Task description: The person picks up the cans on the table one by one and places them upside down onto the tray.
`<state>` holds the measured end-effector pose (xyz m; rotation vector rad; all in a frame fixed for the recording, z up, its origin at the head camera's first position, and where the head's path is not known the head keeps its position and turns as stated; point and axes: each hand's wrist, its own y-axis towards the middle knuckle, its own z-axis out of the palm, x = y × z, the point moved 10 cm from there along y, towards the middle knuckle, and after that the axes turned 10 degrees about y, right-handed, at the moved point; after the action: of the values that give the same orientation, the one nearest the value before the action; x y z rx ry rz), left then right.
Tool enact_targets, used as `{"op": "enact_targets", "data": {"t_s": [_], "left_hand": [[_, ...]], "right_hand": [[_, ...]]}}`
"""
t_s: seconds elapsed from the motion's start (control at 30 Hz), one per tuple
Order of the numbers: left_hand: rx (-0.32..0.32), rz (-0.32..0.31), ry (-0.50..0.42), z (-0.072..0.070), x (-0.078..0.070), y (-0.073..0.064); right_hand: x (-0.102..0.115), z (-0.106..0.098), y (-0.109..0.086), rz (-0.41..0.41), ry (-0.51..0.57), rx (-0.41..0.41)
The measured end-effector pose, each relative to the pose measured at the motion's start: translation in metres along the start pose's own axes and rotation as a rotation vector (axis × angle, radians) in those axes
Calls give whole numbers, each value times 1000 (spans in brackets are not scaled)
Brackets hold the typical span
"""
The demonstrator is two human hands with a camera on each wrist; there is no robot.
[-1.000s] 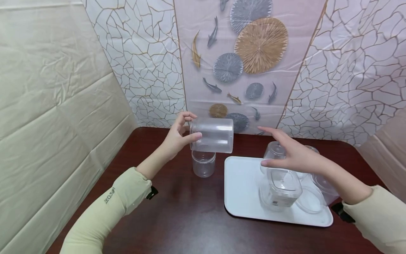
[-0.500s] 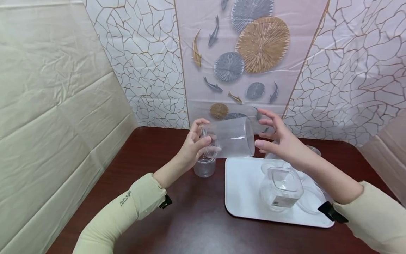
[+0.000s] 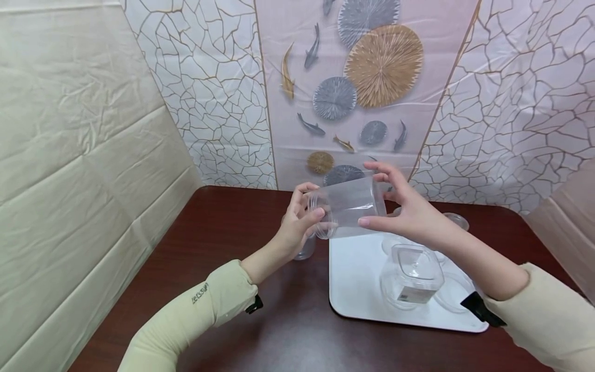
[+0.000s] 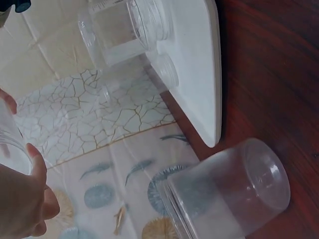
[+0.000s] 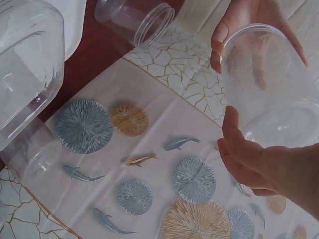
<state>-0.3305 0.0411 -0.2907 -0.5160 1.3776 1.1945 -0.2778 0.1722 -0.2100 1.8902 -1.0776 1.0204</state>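
Observation:
A clear round plastic jar (image 3: 350, 204) is held up on its side above the table, its ridged rim to the left and its base to the right. My left hand (image 3: 295, 222) grips the rim end, thumb in front. Around the base end, my right hand (image 3: 411, 212) has its thumb below and fingers above; the right wrist view shows both hands (image 5: 269, 167) on the jar (image 5: 269, 74). Another clear jar (image 4: 234, 184) stands upright on the table behind the left hand, partly hidden in the head view.
A white tray (image 3: 353, 294) lies to the right on the dark table (image 3: 279, 330). On it stand a squarish clear jar (image 3: 418, 271), base up, and a clear round piece (image 3: 455, 294). More clear containers are partly hidden behind the right arm. A patterned cloth (image 3: 316, 139) hangs behind.
My left hand has carried the jar to the right, turning its rim end toward the camera. My right hand has come in from over the tray and taken hold of the base end.

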Motion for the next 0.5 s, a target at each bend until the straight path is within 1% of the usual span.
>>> {"op": "enact_targets", "data": {"t_s": [0.13, 0.3, 0.5], "left_hand": [[7, -4, -6, 3, 3, 0], [29, -6, 7, 6, 5, -1], [27, -26, 35, 6, 9, -3]], "right_hand": [[-2, 2, 1, 1, -17, -2], [-6, -1, 1, 19, -50, -9], [-7, -2, 2, 26, -71, 5]]}}
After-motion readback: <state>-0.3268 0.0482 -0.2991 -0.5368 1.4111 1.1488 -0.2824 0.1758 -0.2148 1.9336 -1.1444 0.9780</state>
